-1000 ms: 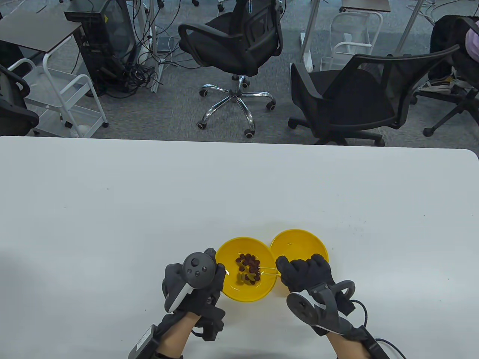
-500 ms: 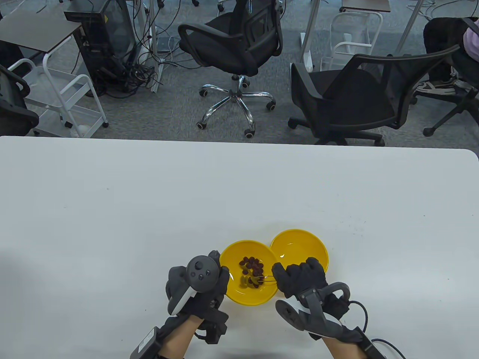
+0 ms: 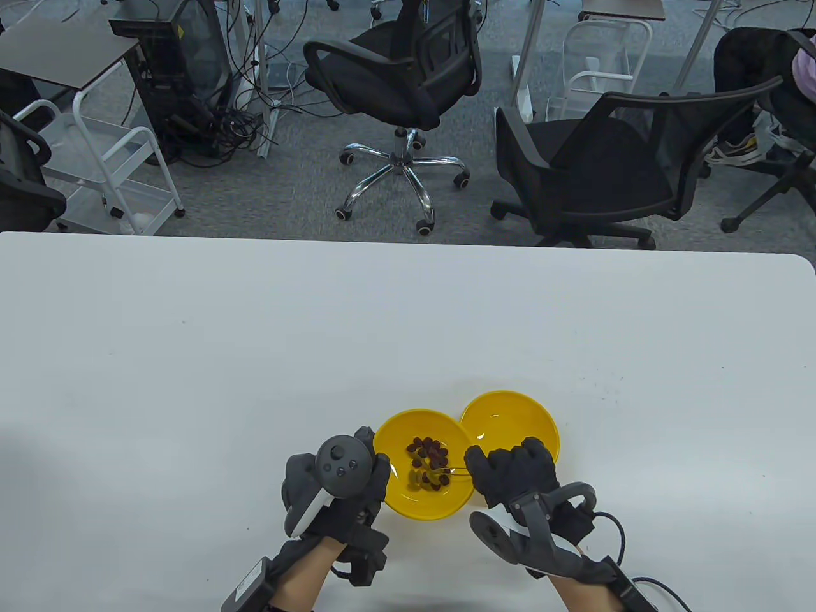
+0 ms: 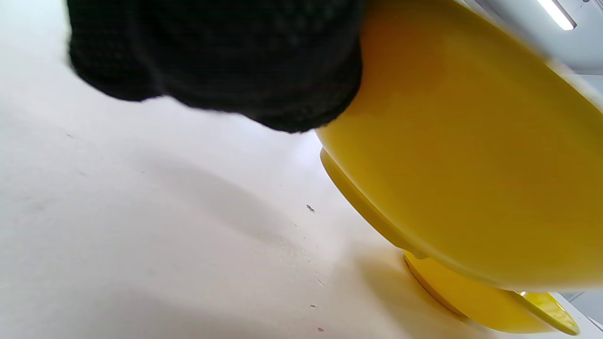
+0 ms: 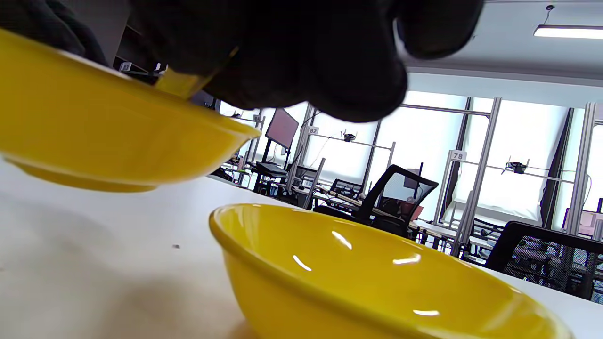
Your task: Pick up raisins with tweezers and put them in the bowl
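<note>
A yellow bowl (image 3: 395, 440) holds several dark raisins (image 3: 428, 451). A second yellow bowl (image 3: 510, 414) stands touching its right side and shows no raisins. My left hand (image 3: 357, 475) grips the left rim of the raisin bowl; the left wrist view shows its fingers (image 4: 235, 61) on the bowl's outer wall (image 4: 471, 165). My right hand (image 3: 510, 472) holds thin tweezers (image 3: 454, 472) whose tips reach among the raisins. In the right wrist view both bowls show, the left one (image 5: 94, 136) lifted off the table on its near side, the empty one (image 5: 367, 282) below.
The white table (image 3: 319, 331) stretches wide to the left and behind the bowls. Office chairs (image 3: 593, 166) and carts stand on the floor beyond its far edge.
The raisin bowl and my left hand shifted slightly right and nearer. My right hand moved left, bringing the tweezer tips deeper into the raisins. Little moved in the last half second.
</note>
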A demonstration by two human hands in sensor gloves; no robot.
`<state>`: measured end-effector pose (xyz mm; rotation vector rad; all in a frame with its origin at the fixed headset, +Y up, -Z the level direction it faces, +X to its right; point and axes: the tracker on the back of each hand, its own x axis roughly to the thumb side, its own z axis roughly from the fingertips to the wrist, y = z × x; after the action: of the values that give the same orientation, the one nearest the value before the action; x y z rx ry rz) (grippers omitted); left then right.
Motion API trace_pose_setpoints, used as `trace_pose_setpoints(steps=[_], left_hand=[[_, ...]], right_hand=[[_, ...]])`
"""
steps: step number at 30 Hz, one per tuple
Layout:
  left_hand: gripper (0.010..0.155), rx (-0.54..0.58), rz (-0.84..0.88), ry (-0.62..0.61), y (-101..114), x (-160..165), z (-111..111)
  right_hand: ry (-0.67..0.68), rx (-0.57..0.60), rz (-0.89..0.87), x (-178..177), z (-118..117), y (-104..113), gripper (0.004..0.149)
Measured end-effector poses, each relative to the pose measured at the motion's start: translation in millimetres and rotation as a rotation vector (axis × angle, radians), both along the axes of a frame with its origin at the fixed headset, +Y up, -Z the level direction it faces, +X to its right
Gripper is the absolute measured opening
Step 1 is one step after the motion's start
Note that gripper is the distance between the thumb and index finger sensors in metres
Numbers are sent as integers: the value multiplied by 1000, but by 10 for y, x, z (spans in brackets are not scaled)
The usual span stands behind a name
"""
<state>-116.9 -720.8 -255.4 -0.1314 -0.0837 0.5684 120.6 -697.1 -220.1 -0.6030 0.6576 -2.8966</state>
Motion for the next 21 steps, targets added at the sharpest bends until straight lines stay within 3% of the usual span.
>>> trace_pose_setpoints(steps=[10,21], left_hand=[[59,-4,-23,66,-48,-154,-70],[59,-17,-21,77,-71,-194,-91]], right_hand=[[-197,13,-185,395,-132,174,45],[-403,-156,54,575,-460,-190,45]])
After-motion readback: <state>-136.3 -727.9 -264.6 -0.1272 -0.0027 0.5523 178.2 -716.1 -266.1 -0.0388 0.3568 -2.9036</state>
